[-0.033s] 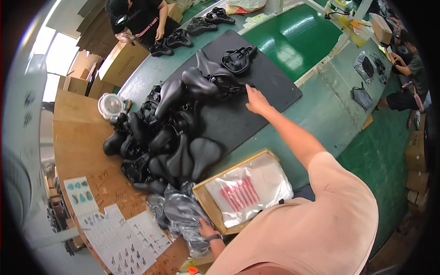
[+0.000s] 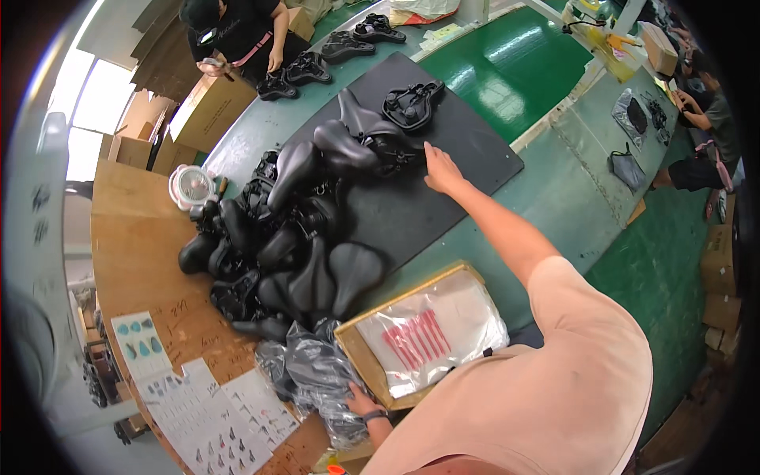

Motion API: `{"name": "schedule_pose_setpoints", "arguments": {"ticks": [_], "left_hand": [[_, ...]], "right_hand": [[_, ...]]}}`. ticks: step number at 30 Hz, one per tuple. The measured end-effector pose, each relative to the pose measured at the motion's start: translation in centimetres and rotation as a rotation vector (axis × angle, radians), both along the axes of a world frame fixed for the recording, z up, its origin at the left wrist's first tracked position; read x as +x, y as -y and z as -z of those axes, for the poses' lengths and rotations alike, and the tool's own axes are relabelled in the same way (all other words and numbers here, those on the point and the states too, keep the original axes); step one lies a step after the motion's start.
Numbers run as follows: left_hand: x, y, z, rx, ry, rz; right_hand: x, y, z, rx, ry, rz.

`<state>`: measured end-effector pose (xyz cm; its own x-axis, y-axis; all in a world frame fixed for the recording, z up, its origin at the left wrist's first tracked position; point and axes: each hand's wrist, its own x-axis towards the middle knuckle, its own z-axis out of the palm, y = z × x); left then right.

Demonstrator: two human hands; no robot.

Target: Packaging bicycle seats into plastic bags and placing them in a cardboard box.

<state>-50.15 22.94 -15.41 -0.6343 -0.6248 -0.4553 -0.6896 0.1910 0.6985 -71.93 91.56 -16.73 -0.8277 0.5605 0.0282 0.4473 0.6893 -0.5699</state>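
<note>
My right hand (image 2: 443,169) reaches far out over the black mat, its fingers closed at the nose of an upturned black bicycle saddle (image 2: 393,153). Against that one lie smooth black saddles (image 2: 340,144), top side up. Farther off, another upturned saddle (image 2: 412,106) shows its rails and underside. Low in the picture, my left hand (image 2: 364,402) has its fingers bent over the edge of a crinkled clear plastic bag (image 2: 321,364) with something dark in it. Beside this hand stands an open carton (image 2: 366,358) holding flat clear bags with red print (image 2: 419,336).
A heap of black saddles (image 2: 309,273) covers the mat's left side. Past it stand a small white fan (image 2: 191,187) and printed sheets (image 2: 194,412) on a wooden board (image 2: 142,253). Across the table, a person (image 2: 237,36) stands near several saddles; another person sits at far right.
My left hand has shifted very slightly down and right on the plastic bag. The right hand stays at the saddle's nose.
</note>
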Motion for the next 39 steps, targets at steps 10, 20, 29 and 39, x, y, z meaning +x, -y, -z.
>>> {"name": "schedule_pose_setpoints", "arguments": {"ticks": [10, 20, 29, 39], "left_hand": [[-0.6, -18.6, -11.5, -1.011, -0.565, 0.892], [3.4, -32.0, 0.6, -0.204, -0.396, 1.799], [5.5, -33.4, 4.2, -0.283, -0.241, 1.707], [10.6, -31.2, 4.3, -0.305, -0.369, 1.569]], "right_hand": [[-2.6, -0.7, 4.4, -0.022, 0.142, 0.016], [32.7, 7.4, 1.0, 0.14, 0.36, 0.107], [61.2, 19.3, -3.8, -0.002, 0.572, 0.32], [61.8, 24.4, -2.8, -0.386, 0.622, 0.538]]}}
